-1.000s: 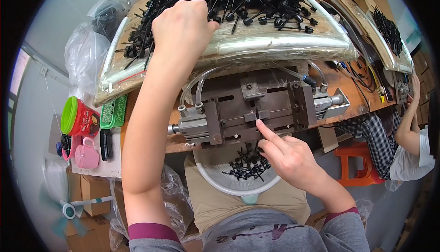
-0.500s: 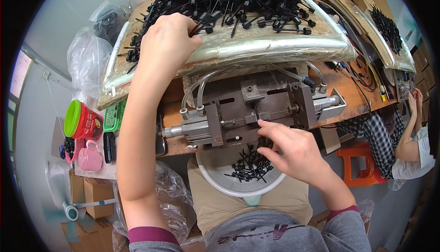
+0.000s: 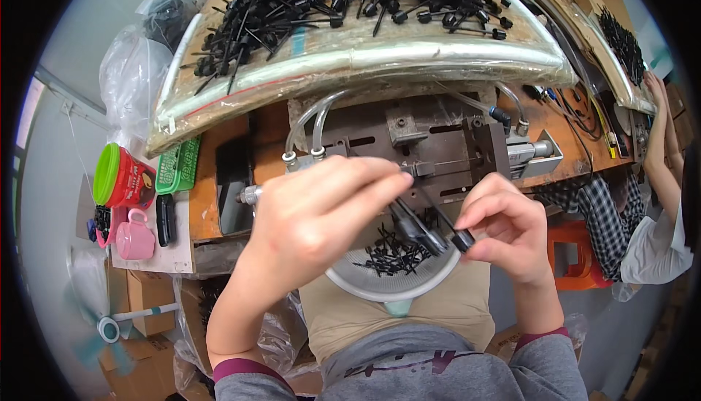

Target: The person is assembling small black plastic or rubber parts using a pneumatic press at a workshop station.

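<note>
My left hand [image 3: 296, 229] is closed on a few black plastic rods with thick heads [image 3: 415, 227], held in front of the metal fixture [image 3: 491, 149]. Between the thumb and fingers of my right hand [image 3: 511, 229], another black plastic rod [image 3: 461, 240] is pinched by its thick end, and its thin shaft slants up toward the left fingertips. Below both hands, a white mesh basin [image 3: 358, 288] on my lap holds several similar black pieces [image 3: 394, 255]. My left hand hides the fixture's left cylinder for the most part.
A large heap of black rods [image 3: 350, 0] lies on the plastic-wrapped tray [image 3: 438, 62] behind the fixture. Clear air hoses [image 3: 321, 120] arch over the bench. A pink mug [image 3: 136, 237], red tub [image 3: 135, 186] and green basket [image 3: 179, 167] stand left. Another person's arms [image 3: 661, 160] show at right.
My left hand has come back from the heap to the front of the fixture, carrying black rods. The right hand has moved slightly right and now pinches a single rod.
</note>
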Demonstrator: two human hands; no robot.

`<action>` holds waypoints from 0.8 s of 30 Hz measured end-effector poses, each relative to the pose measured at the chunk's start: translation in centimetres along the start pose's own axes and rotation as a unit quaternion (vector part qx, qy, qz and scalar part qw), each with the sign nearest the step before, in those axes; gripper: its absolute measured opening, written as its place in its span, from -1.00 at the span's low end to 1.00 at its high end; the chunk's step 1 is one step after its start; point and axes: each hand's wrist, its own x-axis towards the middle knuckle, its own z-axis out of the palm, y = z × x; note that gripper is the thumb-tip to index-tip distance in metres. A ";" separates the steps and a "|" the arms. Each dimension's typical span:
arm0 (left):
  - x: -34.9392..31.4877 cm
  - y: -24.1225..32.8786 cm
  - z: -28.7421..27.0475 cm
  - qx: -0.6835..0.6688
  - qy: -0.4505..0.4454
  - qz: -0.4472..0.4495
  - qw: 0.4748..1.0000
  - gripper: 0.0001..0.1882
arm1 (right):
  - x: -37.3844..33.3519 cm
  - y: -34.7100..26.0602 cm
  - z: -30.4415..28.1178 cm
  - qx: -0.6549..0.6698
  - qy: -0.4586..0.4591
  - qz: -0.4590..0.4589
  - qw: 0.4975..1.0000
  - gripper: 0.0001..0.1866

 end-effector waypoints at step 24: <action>-1.4 1.8 1.4 0.019 0.037 -0.010 0.999 -0.61 | 1.1 -0.6 1.8 -0.111 -0.073 -0.038 0.990 -0.50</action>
